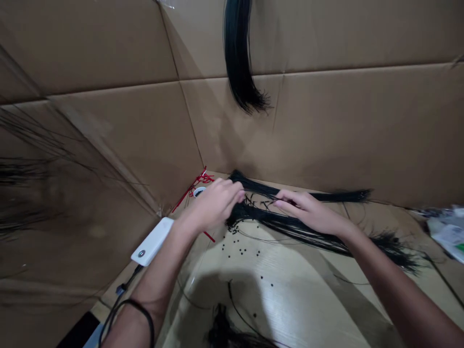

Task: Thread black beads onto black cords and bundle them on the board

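Observation:
My left hand [215,203] is closed in a pinch at the near end of a bundle of thin black strands [304,229] lying across the light tabletop [290,299]. My right hand [308,210] rests on the same strands just to the right, fingers pressed together on a few of them. A second black bundle [326,195] lies behind my hands, along the cardboard wall. Small black beads [241,249] are scattered on the table below my left hand.
Cardboard walls [126,135] enclose the table on the left and back. A hank of black strands [241,63] hangs on the back wall. Red ties [197,186] lie in the corner, a white power bank [152,241] with a cable at left, plastic bags [447,232] at right.

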A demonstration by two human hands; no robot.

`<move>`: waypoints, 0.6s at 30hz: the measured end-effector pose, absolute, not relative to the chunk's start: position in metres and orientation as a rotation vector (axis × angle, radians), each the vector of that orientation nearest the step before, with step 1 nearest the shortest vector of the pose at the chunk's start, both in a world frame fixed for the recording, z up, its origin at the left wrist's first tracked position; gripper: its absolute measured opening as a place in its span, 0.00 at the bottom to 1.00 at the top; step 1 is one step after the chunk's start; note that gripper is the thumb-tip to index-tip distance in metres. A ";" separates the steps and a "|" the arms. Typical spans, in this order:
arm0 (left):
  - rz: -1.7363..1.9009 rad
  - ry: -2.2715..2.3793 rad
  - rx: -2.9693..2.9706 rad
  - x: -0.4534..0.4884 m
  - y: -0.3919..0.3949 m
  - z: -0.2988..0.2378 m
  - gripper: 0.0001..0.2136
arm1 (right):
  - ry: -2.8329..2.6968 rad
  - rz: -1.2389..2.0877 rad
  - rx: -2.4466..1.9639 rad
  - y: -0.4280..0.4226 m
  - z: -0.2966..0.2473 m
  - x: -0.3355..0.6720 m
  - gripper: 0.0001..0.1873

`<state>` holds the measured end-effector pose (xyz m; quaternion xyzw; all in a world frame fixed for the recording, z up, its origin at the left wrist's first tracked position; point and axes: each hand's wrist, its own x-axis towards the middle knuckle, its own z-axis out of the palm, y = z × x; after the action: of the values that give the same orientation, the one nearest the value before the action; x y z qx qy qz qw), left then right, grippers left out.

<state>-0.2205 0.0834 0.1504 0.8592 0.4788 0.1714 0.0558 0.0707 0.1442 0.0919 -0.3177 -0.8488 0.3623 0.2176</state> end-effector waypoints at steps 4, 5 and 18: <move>0.554 1.666 2.669 -0.257 0.070 0.179 0.17 | -2.436 0.761 -0.995 0.148 0.092 0.118 0.25; 0.561 1.707 2.651 -0.266 0.066 0.181 0.16 | -2.438 0.731 -1.030 0.149 0.090 0.130 0.26; 0.545 1.523 2.202 -0.293 0.015 0.155 0.19 | -2.640 0.139 -1.118 0.165 0.088 0.224 0.25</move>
<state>-0.2925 0.0147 0.1547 0.7891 0.5457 0.1954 0.2034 0.2240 0.1647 0.0884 -0.3859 -0.9114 0.0481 0.1350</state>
